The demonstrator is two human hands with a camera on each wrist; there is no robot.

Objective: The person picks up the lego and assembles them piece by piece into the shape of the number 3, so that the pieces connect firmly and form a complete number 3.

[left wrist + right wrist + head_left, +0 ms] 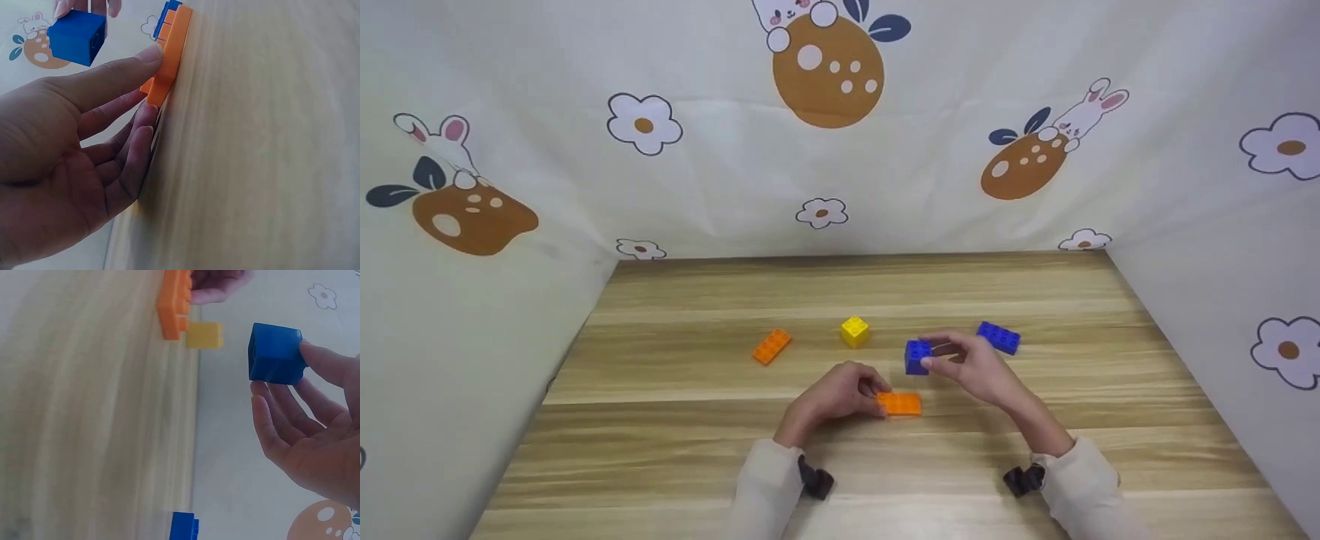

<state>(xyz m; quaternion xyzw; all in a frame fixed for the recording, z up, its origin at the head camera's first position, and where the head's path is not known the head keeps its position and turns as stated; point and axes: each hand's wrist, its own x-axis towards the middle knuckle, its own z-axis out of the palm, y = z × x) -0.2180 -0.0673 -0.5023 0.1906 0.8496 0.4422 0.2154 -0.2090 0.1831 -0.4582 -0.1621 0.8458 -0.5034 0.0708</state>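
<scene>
My left hand (pixel 844 394) pinches the left end of an orange toy brick (pixel 901 404), studs up, low over the wooden table. In the left wrist view the thumb lies on one long side of that orange brick (pixel 173 53), with fingers on the other. My right hand (pixel 971 364) holds a square blue brick (pixel 917 357) between thumb and fingertips, behind the orange one. The right wrist view has this blue brick (pixel 275 354) raised off the table, its studs turned toward the thumb side.
A yellow square brick (pixel 854 331) stands behind the hands. Another orange brick (pixel 772 347) lies to the left, and a longer blue brick (pixel 998 338) lies just beyond the right hand. Patterned cloth (pixel 720 172) walls in the wooden table (pixel 675 442) at the back and sides.
</scene>
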